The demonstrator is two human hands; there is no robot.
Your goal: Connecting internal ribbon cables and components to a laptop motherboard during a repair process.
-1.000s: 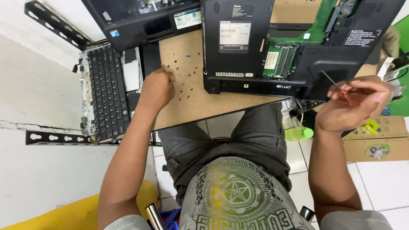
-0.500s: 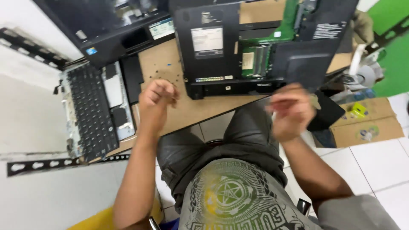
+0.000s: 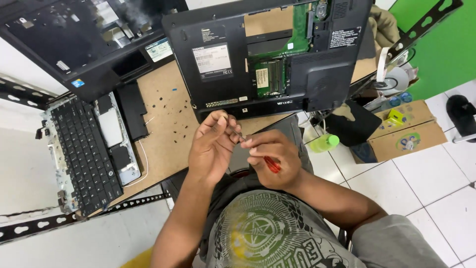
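My right hand (image 3: 271, 158) is closed around a screwdriver with a red handle (image 3: 271, 164), its thin metal shaft pointing up toward my left hand. My left hand (image 3: 214, 144) pinches at the screwdriver's tip with thumb and fingers; whether a screw sits there is too small to tell. Both hands meet over my lap, just below the front edge of an upturned black laptop base (image 3: 267, 54) with its green circuit board (image 3: 277, 69) exposed.
Several small dark screws (image 3: 171, 116) lie scattered on the brown board tabletop (image 3: 163, 144). A detached keyboard (image 3: 82, 149) lies at the left, another open laptop shell (image 3: 74, 39) at the back left. Cardboard boxes (image 3: 401, 136) and a green bottle (image 3: 325, 143) sit on the tiled floor at right.
My right hand has swung in from the far right with the screwdriver. My left hand has lifted off the tabletop and come to meet it over my lap.
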